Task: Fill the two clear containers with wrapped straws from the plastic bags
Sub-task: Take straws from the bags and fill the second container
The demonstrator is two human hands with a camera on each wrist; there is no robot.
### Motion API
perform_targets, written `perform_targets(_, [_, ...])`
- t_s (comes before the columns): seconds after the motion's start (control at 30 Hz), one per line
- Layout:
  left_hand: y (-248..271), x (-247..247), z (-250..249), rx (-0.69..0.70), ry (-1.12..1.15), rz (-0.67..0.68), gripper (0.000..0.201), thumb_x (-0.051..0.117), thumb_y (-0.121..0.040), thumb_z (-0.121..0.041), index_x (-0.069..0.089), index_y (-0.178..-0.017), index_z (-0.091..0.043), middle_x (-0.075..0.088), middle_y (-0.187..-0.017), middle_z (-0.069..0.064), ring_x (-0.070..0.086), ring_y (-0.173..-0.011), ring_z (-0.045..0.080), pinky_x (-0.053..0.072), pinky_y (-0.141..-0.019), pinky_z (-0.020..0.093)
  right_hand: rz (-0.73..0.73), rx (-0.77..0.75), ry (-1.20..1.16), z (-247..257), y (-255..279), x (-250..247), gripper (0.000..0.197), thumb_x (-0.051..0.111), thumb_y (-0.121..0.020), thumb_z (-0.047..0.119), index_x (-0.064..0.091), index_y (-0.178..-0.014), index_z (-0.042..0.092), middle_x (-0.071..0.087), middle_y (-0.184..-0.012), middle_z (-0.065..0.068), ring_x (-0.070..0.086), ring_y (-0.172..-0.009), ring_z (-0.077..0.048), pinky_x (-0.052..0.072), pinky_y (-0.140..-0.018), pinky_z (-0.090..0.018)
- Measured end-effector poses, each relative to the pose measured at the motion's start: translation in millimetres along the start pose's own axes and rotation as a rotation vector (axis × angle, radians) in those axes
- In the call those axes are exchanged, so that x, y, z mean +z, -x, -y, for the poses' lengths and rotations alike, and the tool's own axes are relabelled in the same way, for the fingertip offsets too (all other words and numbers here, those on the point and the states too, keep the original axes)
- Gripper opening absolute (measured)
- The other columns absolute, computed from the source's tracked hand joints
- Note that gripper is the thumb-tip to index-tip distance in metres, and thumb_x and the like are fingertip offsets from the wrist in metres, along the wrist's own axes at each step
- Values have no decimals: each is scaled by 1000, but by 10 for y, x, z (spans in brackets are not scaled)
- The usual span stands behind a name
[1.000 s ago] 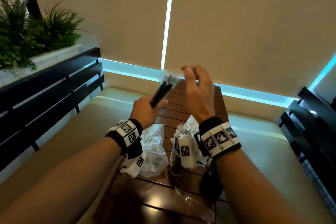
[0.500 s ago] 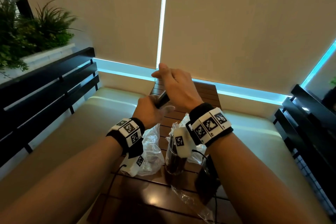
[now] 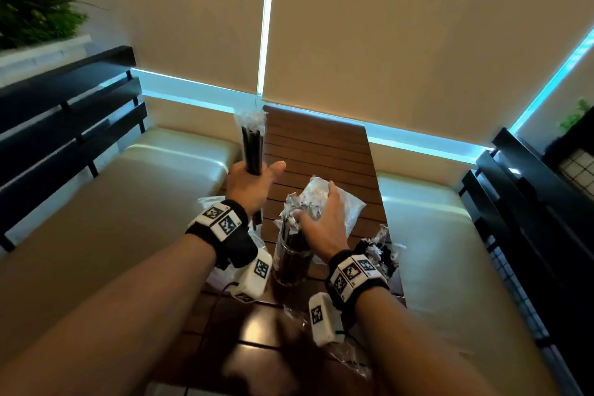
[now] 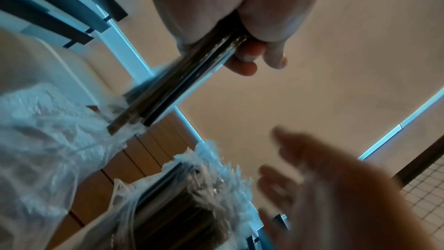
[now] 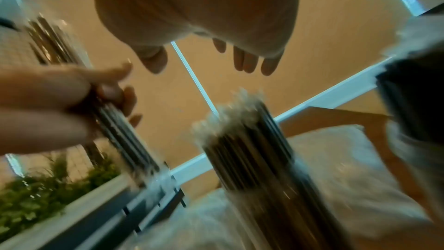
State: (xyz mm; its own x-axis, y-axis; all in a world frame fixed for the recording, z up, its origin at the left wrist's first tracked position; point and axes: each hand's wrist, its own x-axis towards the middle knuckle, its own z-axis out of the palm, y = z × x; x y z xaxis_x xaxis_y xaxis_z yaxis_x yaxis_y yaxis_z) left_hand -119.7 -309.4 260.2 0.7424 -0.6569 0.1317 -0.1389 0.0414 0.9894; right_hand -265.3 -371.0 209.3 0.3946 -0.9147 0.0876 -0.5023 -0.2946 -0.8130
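A bunch of straws (image 3: 252, 146) is held upright in the left hand (image 3: 252, 185), just left of the container (image 3: 291, 255) (already nearly full); the right hand (image 3: 323, 223) is spread loose above it.

Head view: from above and behind both forearms, facing forward and down along the slatted bench (image 3: 318, 151) toward the blinds. Left wrist view: very close, from under the left hand (image 4: 216, 7), facing up and outward past its fingers (image 4: 242, 64). Right wrist view: likewise close beneath the right hand (image 5: 197, 1), blurred. Shared by all three: held bundle of straws (image 3: 252, 148), straw-filled container (image 3: 291, 254), blinds.
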Motion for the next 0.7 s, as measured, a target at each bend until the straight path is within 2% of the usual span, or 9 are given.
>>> perform_targets(0.07, [-32,83,93,-11,29,8,39,79,-77,-37,50,-58,-18,56,-59,4,53,-59,19,54,-73,46,76,59,-21,-166,85,118,113,76,-72,35,1,-156,22,20,-157,-8,21,-144,-26,25,-118,-47])
perform_targets(0.17, [-68,187,155,-27,48,50,41,79,-78,-35,48,-55,-19,54,-53,-5,52,-56,17,52,-70,41,46,172,-94,-281,164,237,128,84,-68,25,-9,-155,21,9,-162,-9,14,-148,-26,22,-120,-42])
perform_targets(0.23, [-85,232,182,-21,51,58,43,78,-80,-31,46,-54,-20,50,-47,-9,49,-52,13,48,-65,33,58,252,-183,-331,177,296,139,89,-62,26,-15,-155,26,17,-161,-9,25,-146,-27,27,-116,-40])
perform_targets(0.3, [-98,265,197,-7,62,65,43,76,-82,-27,45,-55,-19,49,-48,-10,48,-50,11,47,-65,31,75,285,-181,-391,152,374,140,92,-55,37,-6,-154,29,32,-156,-8,37,-139,-27,35,-113,-43])
perform_targets(0.37, [-117,294,228,-11,89,78,41,76,-83,-24,45,-57,-18,49,-52,-7,49,-53,12,48,-67,32,79,286,-140,-436,112,425,127,92,-48,49,15,-147,30,47,-144,-5,48,-129,-25,43,-107,-44])
perform_targets(0.4, [-133,307,245,-14,99,84,41,76,-82,-24,44,-58,-18,48,-51,-9,49,-54,12,48,-68,33,69,282,-129,-445,87,437,115,92,-46,51,23,-137,32,53,-134,-2,53,-122,-23,47,-103,-42])
perform_targets(0.5, [-154,347,321,-25,104,105,43,77,-82,-24,42,-56,-20,44,-49,-12,45,-53,11,46,-65,30,21,251,-125,-471,22,470,90,92,-50,45,26,-112,36,60,-111,2,60,-102,-20,53,-89,-38])
perform_targets(0.63, [-186,381,399,-44,149,105,37,74,-85,-22,44,-63,-17,43,-55,-5,44,-50,7,44,-56,18,-55,230,-160,-520,-4,587,78,88,-50,46,36,-106,33,66,-102,5,66,-92,-18,58,-81,-42])
perform_targets(0.7, [-222,401,450,-74,180,101,39,73,-86,-25,43,-62,-20,43,-56,-3,45,-55,11,45,-62,24,-75,224,-158,-551,-28,602,71,84,-56,44,39,-110,32,67,-99,5,67,-89,-17,58,-78,-38])
